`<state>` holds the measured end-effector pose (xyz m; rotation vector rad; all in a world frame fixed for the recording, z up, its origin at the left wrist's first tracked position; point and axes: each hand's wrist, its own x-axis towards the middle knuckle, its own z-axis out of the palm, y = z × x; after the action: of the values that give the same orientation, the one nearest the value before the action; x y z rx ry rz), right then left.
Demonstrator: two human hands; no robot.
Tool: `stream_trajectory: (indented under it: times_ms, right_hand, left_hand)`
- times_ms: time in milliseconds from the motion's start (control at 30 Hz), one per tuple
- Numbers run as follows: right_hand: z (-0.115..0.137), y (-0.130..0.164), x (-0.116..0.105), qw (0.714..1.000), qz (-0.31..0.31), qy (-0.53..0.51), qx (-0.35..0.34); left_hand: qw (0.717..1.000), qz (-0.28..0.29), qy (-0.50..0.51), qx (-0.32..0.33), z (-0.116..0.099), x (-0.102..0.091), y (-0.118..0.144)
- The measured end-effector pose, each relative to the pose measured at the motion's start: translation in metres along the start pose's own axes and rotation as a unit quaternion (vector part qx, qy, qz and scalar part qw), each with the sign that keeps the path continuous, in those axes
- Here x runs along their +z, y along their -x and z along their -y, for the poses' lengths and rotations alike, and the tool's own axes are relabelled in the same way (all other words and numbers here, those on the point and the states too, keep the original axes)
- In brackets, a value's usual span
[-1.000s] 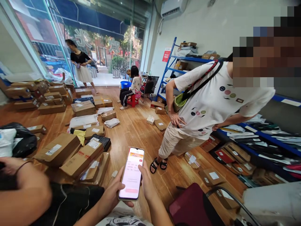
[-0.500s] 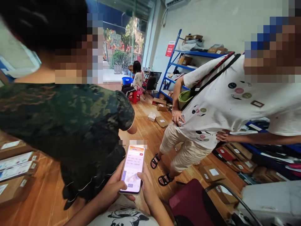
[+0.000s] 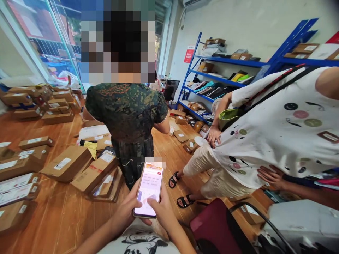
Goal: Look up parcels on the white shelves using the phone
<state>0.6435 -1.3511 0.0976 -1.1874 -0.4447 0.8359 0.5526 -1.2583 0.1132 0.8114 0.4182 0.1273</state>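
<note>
Phone screen (image 3: 147,187) glossy; boxes (image 3: 70,158) matt cardboard.

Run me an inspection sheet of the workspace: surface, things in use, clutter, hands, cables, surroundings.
Surface: wood floor, glossy, with boxes lying on it.
Things in use: phone, screen lit and facing the wearer; its small text cannot be read.
Clutter: many labelled boxes on the left, some stacked; yellow packet among them.
Hands: left hand grips the phone's left side; right hand holds its right side, thumb over the screen.
Cables: cord or pipe on the wall below the air conditioner; nothing seen at the phone.
Surroundings: person in patterned top ahead; person in white shirt, blue shelves and maroon chair on the right.
</note>
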Motion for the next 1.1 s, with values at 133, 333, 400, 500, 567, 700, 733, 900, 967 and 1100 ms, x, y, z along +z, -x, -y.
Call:
stream_trajectory:
  times_ms: [133,333,400,500,567,700,733,900,967,1100]
  right_hand:
    - [-0.006,0.000,0.000,0.997,0.011,-0.071,0.020]
    - [-0.005,0.002,0.000,0.999,0.015,-0.052,0.009]
    - [-0.004,0.004,0.000,0.999,0.007,-0.035,0.004]
    - [-0.003,0.005,0.000,0.999,-0.005,-0.045,0.014]
    - [-0.001,0.004,0.001,0.997,-0.007,-0.067,0.022]
    - [0.010,-0.007,0.004,0.994,-0.075,-0.080,0.014]
    - [0.013,-0.011,0.004,0.993,-0.096,-0.070,0.012]
    - [0.018,-0.021,0.004,0.993,-0.115,-0.035,0.005]
    - [0.014,-0.020,0.001,0.992,-0.126,-0.021,-0.022]
    - [0.010,-0.017,-0.003,0.988,-0.143,0.018,-0.054]
  left_hand:
    - [1.000,0.017,0.007,0.013,0.003,-0.003,-0.001]
    - [0.998,-0.032,-0.053,0.022,0.010,-0.004,-0.005]
    - [0.997,-0.036,-0.064,0.022,0.010,-0.003,-0.005]
    - [0.999,-0.024,-0.038,0.023,0.010,-0.003,-0.005]
    - [1.000,-0.008,-0.012,0.021,0.011,-0.005,-0.005]
    - [1.000,-0.006,0.006,0.002,0.016,-0.010,-0.005]
    - [1.000,-0.009,0.005,-0.001,0.017,-0.012,-0.005]
    - [1.000,-0.008,-0.005,-0.002,0.024,-0.017,-0.005]
    - [1.000,0.001,-0.003,-0.004,0.025,-0.018,-0.005]
    - [1.000,0.012,0.004,-0.003,0.024,-0.018,-0.004]
